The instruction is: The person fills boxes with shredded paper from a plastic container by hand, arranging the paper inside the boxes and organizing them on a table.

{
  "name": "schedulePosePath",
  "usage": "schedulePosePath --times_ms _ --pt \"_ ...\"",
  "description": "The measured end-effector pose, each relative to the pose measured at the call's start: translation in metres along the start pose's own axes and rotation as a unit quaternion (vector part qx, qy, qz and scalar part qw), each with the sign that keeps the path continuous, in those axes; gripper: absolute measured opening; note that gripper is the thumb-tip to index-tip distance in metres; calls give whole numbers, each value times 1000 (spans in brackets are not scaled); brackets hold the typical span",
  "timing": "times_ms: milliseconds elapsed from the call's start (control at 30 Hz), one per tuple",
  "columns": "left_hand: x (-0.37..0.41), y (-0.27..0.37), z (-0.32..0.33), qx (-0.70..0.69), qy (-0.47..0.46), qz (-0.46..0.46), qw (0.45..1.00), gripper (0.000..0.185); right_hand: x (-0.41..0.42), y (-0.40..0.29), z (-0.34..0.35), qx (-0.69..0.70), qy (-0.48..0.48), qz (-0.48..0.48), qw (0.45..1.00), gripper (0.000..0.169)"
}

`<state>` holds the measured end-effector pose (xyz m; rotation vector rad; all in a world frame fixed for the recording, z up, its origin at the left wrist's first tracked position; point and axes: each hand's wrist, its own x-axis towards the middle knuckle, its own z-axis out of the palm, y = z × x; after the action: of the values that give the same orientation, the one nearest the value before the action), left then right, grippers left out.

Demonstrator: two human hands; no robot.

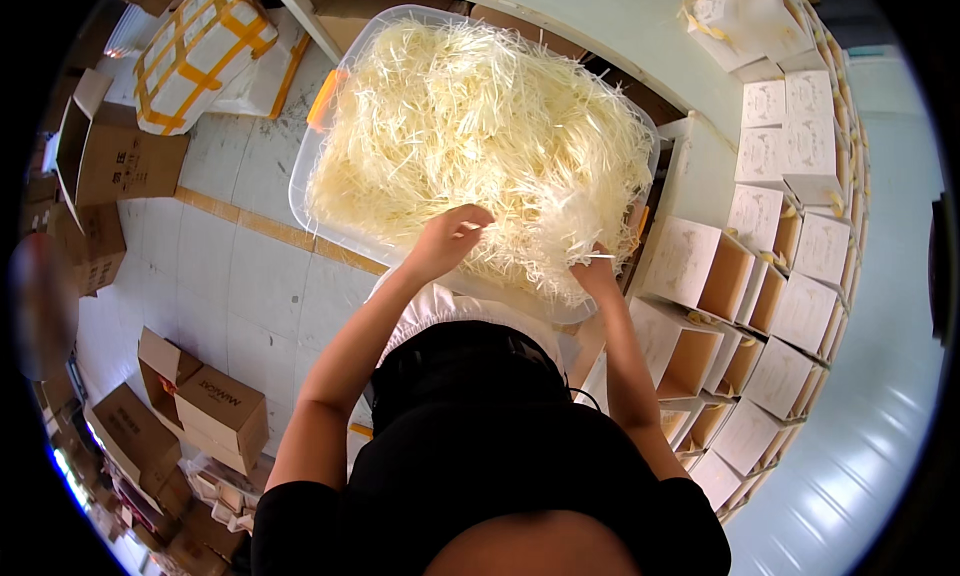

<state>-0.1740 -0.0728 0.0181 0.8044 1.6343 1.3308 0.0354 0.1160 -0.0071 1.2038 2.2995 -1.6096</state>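
A large translucent plastic tub [300,201] stands before me, heaped with cream-coloured shredded filler [465,118]. Over the near edge of the heap is my left hand [450,238], its fingers loosely curled with a gap between thumb and fingers and nothing visible in the grasp. At the tub's near right corner, my right hand [596,272] grips a paler clump of shreds [566,219]. Its fingertips are hidden in the strands.
Open-sided white boxes [682,264] are stacked on the right beside a pale tabletop [660,43]. Cardboard cartons [221,411] stand on the tiled floor [255,276] at left. A foam box [199,58] bound with yellow tape lies at upper left.
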Motion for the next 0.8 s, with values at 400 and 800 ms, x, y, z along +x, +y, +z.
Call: schedulePosePath --times_ms 400,800 --pt "46 -2 68 -396 -103 -155 899 41 -79 -109 13 67 -40 -174 982 50" --pt "18 38 19 -519 -103 -123 840 22 -119 -96 -16 311 57 -127 940 45"
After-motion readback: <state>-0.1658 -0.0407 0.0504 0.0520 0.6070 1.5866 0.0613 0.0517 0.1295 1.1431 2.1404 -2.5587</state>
